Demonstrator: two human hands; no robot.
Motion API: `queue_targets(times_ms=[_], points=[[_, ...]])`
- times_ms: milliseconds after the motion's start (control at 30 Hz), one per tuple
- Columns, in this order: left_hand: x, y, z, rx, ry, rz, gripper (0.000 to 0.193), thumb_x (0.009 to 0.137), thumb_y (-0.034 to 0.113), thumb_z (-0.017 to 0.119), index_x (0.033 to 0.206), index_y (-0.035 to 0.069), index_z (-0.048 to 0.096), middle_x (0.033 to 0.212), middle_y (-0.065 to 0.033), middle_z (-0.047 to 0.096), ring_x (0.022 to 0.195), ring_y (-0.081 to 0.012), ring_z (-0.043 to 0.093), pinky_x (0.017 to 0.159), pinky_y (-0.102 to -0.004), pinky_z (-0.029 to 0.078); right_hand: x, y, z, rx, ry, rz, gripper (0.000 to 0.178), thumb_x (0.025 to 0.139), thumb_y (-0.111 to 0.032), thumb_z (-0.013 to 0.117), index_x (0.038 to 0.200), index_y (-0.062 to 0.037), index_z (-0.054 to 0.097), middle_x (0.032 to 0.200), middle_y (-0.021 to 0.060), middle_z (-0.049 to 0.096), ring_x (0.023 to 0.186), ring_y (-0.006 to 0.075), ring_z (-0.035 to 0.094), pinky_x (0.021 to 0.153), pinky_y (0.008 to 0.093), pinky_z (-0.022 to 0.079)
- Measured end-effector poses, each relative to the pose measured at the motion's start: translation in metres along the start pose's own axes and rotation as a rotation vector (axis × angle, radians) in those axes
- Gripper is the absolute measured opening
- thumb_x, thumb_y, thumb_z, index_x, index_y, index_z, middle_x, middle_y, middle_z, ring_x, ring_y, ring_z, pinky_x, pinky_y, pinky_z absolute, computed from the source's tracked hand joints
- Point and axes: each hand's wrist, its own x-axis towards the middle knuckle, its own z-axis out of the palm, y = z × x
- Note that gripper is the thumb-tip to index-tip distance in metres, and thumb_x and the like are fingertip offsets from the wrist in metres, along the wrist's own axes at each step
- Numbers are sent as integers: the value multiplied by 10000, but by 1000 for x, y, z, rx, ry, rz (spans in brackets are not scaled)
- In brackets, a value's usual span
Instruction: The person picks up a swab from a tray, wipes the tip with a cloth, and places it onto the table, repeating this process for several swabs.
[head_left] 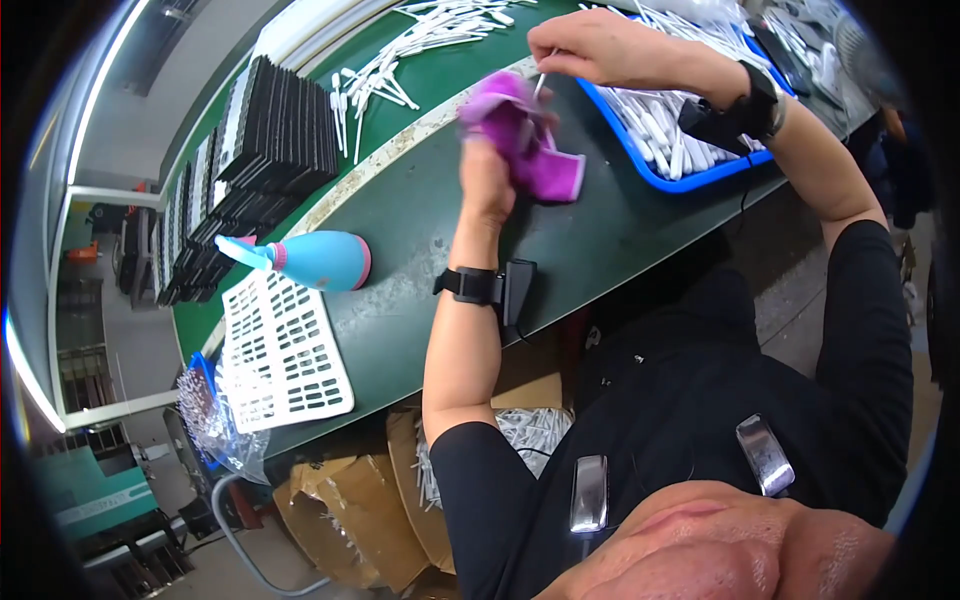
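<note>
A bright purple cloth (550,172) is gathered in my left hand (484,178), its fingers closed round it and partly smeared by motion. One loose corner hangs down toward the table. Above the cloth, my right hand (608,48) pinches a thin white stick-shaped part (541,84). The lower end of that part runs down to the cloth, where folds and fingers hide it. Just right of the cloth, a blue tray (672,184) holds many similar white parts (650,130); my right forearm passes over it.
A light-blue spray bottle (325,260) lies by a white slotted plastic panel (290,350) on the green table (420,220). Stacked black trays (285,130) rise at the left. Loose white sticks (430,40) are strewn at the back. Cardboard boxes (350,515) stand below the front edge.
</note>
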Motion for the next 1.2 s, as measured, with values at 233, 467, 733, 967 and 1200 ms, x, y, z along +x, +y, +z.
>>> queue_targets(times_ms=[233,467,733,967,1200], points=[[-11,-1,14,405,-480,-348,222,968,166,508,1104,0,564,876,-2,581,677,-51,512,605,-210,443,-34,17,9,115,116,-3,166,887,-155,565,815,-9,600,659,104,590,633,195,595,537,386,441],[-28,4,40,281,-396,-310,262,993,254,460,1077,14,524,733,20,507,573,-41,450,507,-201,383,-78,51,6,270,130,269,237,930,-266,569,851,-43,587,700,30,566,627,98,548,632,248,475],[-23,-2,19,-235,-401,-631,333,981,365,365,900,65,485,600,32,349,452,-72,307,438,-219,293,-54,-7,88,1122,541,282,259,967,-274,513,1082,-65,613,895,-9,601,773,66,561,754,208,471],[-14,-11,-8,-363,-439,-580,324,974,343,343,819,93,480,599,16,382,446,-96,338,447,-244,325,-34,-38,120,1405,708,227,292,994,-272,453,1123,-56,600,968,11,614,853,64,563,783,223,468],[-5,5,21,-101,144,-222,351,985,328,344,867,58,536,731,-36,545,620,-133,528,603,-271,460,-35,-24,135,1391,409,412,277,998,-264,432,1019,-26,572,876,49,598,807,70,560,723,233,463]])
